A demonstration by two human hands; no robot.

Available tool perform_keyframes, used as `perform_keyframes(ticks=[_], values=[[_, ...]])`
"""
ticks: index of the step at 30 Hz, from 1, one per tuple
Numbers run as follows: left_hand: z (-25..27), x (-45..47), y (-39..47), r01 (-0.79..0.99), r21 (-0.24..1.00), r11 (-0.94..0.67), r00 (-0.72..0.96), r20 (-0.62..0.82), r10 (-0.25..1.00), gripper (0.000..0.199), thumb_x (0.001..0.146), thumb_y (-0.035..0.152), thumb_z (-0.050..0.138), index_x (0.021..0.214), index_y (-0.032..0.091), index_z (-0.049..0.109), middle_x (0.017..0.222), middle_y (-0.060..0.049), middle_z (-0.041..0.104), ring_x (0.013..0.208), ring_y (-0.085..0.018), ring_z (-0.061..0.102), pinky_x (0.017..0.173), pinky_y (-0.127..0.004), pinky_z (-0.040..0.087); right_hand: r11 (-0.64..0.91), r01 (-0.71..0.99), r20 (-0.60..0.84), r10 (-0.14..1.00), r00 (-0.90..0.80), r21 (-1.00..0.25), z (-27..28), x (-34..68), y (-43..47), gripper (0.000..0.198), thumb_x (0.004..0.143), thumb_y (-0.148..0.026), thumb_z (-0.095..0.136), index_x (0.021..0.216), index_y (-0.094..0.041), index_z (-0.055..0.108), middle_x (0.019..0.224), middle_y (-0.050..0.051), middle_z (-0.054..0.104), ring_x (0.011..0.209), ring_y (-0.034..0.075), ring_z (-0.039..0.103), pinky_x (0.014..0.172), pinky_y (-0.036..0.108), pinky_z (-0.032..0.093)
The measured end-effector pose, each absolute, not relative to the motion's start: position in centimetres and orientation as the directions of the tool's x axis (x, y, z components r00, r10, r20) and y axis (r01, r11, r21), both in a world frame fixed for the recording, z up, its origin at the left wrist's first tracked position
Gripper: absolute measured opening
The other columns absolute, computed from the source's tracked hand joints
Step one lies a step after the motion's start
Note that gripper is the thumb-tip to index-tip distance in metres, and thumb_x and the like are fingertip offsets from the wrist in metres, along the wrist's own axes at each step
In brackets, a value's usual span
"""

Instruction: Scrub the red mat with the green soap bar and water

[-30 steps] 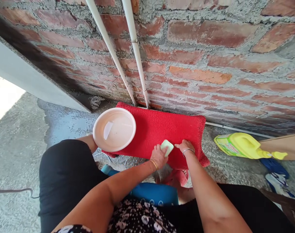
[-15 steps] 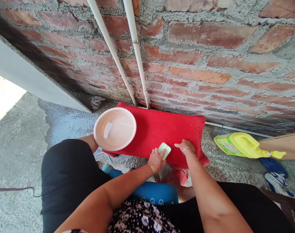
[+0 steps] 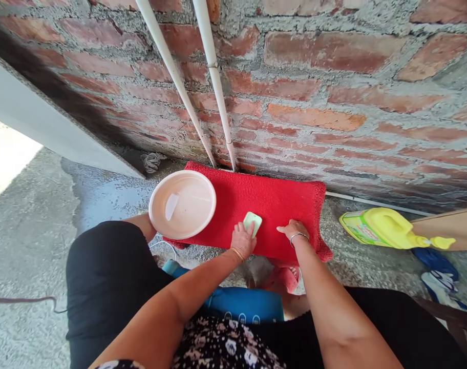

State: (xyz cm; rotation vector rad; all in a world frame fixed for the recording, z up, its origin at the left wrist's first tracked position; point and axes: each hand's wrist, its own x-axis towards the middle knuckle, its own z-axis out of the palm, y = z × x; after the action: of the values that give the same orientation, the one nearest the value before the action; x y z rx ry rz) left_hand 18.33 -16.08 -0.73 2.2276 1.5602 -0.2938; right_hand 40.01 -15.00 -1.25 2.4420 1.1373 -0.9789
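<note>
My left hand (image 3: 242,241) is closed around a pale green rounded block (image 3: 252,223); whether it is soap or a brush I cannot tell. The block rests against a red cloth (image 3: 252,197) spread over a low, bench-like support. On the right part of this cloth lies my right hand (image 3: 295,229), pressing down, thumb stretched out to the left, a bracelet at its wrist. At the cloth's left end stands a pale pink basin (image 3: 206,223) with what looks like water in it, apart from both hands.
A brick wall (image 3: 295,87) with two white pipes (image 3: 217,87) rises behind the cloth. To the right, a yellow detergent jug (image 3: 387,227) lies near a pair of blue-and-white shoes (image 3: 439,287). A blue object (image 3: 245,303) is between my knees. Wet concrete (image 3: 106,197) shows at left.
My left hand has slid a little left and away from me over the red cloth with the pale green block. My right hand has stayed in place.
</note>
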Motion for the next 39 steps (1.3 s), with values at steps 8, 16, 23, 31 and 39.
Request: perform_keyframes(ticks=[8,16,23,31,39], values=[[-0.5,13.8,-15.6,0.934,0.228,-0.273,0.343,-0.370,0.864,0.060,0.082,0.044,0.050,0.139,0.033,0.038,0.120,-0.012,0.044,0.104,-0.028,0.042,0.088,-0.043,0.038,-0.618,0.785,-0.676,0.596,0.433,-0.043,-1.8,40.3,-15.1,0.061,0.076,-0.052,0.062,0.119,-0.009,0.056,0.120,0.020,0.058,0.112,0.029,0.056,0.087,0.037,0.046],[0.1,14.5,-18.5,0.934,0.285,-0.215,0.335,-0.490,0.805,0.068,0.077,0.042,0.055,0.141,0.027,0.035,0.120,-0.013,0.044,0.106,-0.029,0.045,0.087,-0.042,0.040,-0.606,0.793,-0.666,0.615,0.422,-0.058,-2.5,40.6,-15.2,0.062,0.074,-0.052,0.063,0.117,-0.008,0.057,0.119,0.021,0.058,0.110,0.028,0.057,0.086,0.035,0.045],[3.2,13.8,-17.4,0.893,0.417,-0.172,0.379,-0.487,0.787,0.060,0.073,0.040,0.061,0.128,0.024,0.043,0.117,-0.008,0.040,0.097,-0.020,0.053,0.089,-0.033,0.042,-0.645,0.754,-0.522,0.689,0.504,-0.124,-1.9,38.7,-16.4,0.043,0.075,-0.045,0.064,0.103,-0.012,0.061,0.105,0.018,0.062,0.103,0.027,0.058,0.083,0.035,0.044],[5.7,11.9,-16.1,0.887,0.457,-0.059,0.264,-0.399,0.878,0.048,0.073,0.035,0.065,0.116,0.021,0.047,0.113,-0.007,0.040,0.099,-0.018,0.051,0.087,-0.032,0.043,-0.602,0.062,-0.574,0.783,0.242,-0.796,1.7,25.1,-17.9,0.040,0.081,-0.057,0.044,0.098,-0.023,0.058,0.087,0.003,0.067,0.078,0.018,0.062,0.068,0.031,0.048],[5.1,13.3,-17.8,0.694,0.695,-0.186,0.444,-0.210,0.871,0.069,0.070,0.004,0.049,0.135,0.022,0.036,0.115,-0.007,0.045,0.098,-0.017,0.046,0.092,-0.030,0.040,-0.456,-0.457,-0.615,0.730,0.299,-0.764,4.3,23.8,-20.8,0.051,0.063,-0.051,0.068,0.104,-0.022,0.059,0.091,0.003,0.069,0.077,0.020,0.064,0.060,0.029,0.047]])
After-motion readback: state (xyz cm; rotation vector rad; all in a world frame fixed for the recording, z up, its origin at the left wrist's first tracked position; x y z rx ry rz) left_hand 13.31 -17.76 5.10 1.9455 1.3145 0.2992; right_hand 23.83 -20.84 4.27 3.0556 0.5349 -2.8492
